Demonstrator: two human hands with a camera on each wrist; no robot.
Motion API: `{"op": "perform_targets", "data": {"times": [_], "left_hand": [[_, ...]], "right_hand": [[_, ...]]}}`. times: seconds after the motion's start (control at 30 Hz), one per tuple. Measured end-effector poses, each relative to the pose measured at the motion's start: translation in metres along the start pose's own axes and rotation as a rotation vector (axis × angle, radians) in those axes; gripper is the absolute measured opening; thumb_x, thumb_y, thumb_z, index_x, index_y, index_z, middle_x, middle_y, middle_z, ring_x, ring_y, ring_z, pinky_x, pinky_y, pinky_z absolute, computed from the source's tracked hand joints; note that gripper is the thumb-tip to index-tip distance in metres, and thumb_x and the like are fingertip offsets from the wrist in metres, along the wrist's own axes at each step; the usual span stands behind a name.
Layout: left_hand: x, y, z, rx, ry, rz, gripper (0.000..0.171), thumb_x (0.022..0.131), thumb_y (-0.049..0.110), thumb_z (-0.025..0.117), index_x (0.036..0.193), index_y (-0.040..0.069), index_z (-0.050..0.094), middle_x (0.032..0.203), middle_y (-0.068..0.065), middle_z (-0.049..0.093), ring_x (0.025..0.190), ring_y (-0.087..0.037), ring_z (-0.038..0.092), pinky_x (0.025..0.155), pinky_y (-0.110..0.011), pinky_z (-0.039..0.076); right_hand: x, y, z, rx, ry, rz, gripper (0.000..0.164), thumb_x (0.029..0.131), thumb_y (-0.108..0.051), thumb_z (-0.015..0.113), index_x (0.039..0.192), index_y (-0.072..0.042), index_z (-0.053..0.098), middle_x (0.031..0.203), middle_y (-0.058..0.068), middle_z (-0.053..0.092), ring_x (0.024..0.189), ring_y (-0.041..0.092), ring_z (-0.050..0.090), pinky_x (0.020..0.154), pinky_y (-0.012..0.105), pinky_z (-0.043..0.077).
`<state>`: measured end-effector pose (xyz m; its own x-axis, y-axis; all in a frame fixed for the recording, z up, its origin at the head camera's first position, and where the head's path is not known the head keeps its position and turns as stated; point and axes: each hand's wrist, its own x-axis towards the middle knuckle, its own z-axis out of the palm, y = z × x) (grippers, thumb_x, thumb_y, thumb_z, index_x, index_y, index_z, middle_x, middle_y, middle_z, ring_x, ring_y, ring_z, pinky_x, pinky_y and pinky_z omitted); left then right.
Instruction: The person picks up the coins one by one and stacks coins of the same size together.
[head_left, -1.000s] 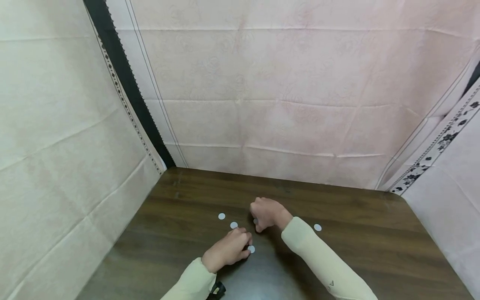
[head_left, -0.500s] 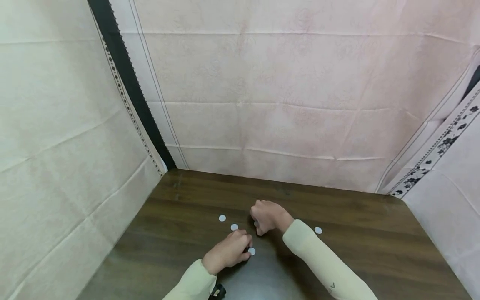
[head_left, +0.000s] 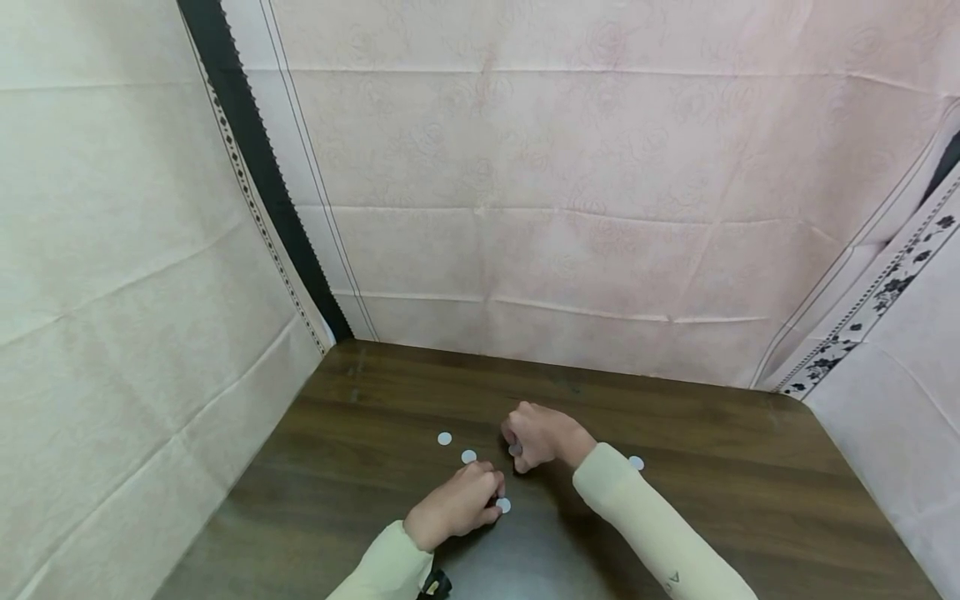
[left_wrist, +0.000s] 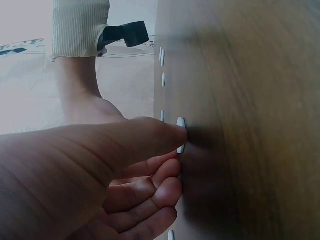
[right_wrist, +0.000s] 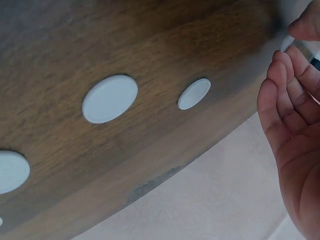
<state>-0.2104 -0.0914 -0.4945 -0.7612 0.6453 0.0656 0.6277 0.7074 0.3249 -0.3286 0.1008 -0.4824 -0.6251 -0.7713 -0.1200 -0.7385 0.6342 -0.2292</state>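
My left hand (head_left: pixel 457 502) is low over the brown table, pinching a small white disc (head_left: pixel 504 505) between thumb and fingertips. In the left wrist view this white disc (left_wrist: pixel 181 136) stands on edge right by the wood, its middle covered by the thumb. Just beyond and to the right, my right hand (head_left: pixel 543 435) holds another white disc (head_left: pixel 515 448) with curled fingers. The right wrist view shows only a sliver of that disc (right_wrist: pixel 286 43) between thumb and fingertips of the right hand (right_wrist: pixel 297 100).
Two white discs, one nearer (head_left: pixel 468 456) and one farther (head_left: pixel 445 438), lie flat beyond the left hand. Another disc (head_left: pixel 636 462) lies partly behind the right sleeve (head_left: pixel 637 517). Pale patterned cloths (head_left: pixel 555 183) hang around the wooden table (head_left: pixel 750 492).
My right hand has turned slightly, and more of its disc shows. The left hand stays on its disc. The whole head view has shifted a little downward.
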Motion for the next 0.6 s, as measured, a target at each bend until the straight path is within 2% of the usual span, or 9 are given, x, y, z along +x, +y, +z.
{"op": "perform_targets", "data": {"times": [0.2, 0.6], "left_hand": [[0.000, 0.000, 0.002, 0.003, 0.011, 0.010, 0.011, 0.091, 0.013, 0.081, 0.091, 0.010, 0.071, 0.085, 0.004, 0.062, 0.077, -0.001, 0.049, 0.069, -0.017, 0.046], [0.002, -0.003, 0.003, -0.028, 0.018, 0.025, 0.011, 0.091, 0.011, 0.081, 0.093, 0.007, 0.071, 0.086, 0.002, 0.063, 0.076, -0.002, 0.050, 0.068, -0.016, 0.047]], "right_hand": [[-0.005, 0.002, -0.001, 0.032, 0.006, 0.000, 0.018, 0.076, -0.018, 0.085, 0.080, -0.016, 0.067, 0.069, -0.011, 0.062, 0.054, 0.001, 0.052, 0.052, 0.019, 0.047], [-0.014, -0.002, -0.001, 0.082, 0.014, -0.039, 0.014, 0.078, -0.017, 0.081, 0.085, -0.013, 0.070, 0.072, -0.007, 0.065, 0.055, 0.000, 0.053, 0.052, 0.018, 0.047]]}}
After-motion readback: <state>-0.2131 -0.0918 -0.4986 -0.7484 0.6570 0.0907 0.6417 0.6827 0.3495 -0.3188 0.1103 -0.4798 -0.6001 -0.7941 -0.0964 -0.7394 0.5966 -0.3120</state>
